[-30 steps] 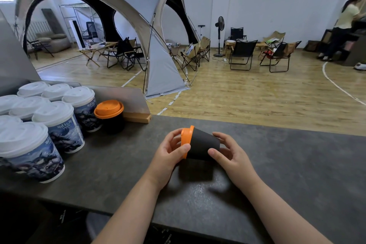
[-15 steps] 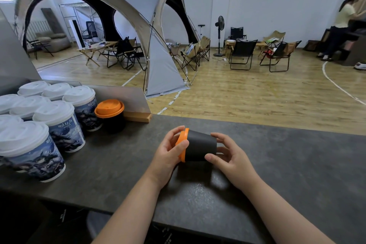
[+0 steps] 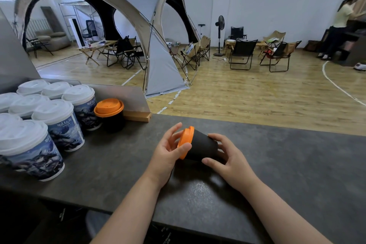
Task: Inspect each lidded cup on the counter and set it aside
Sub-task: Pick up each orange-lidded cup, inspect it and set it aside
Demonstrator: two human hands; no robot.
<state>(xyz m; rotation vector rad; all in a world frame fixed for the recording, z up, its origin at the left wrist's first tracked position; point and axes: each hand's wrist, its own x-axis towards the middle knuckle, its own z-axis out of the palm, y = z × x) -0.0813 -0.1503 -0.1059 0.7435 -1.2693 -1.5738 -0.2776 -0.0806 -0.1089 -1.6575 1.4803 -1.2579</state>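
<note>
Counter (image 3: 297,164): cup (image 3: 202,147) sideways in left hand (image 3: 168,152)

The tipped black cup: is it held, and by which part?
Yes. The left hand grips the black cup at its orange lid; the right hand holds its base end.

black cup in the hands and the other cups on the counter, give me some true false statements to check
1. The black cup is tipped on its side. True.
2. Its orange lid is off. False: the lid sits on the cup.
3. The right hand holds the lid end. False: the left hand is at the lid; the right hand grips the base end.
4. A second black cup stands upright beside the white-lidded printed cups. True.
</note>
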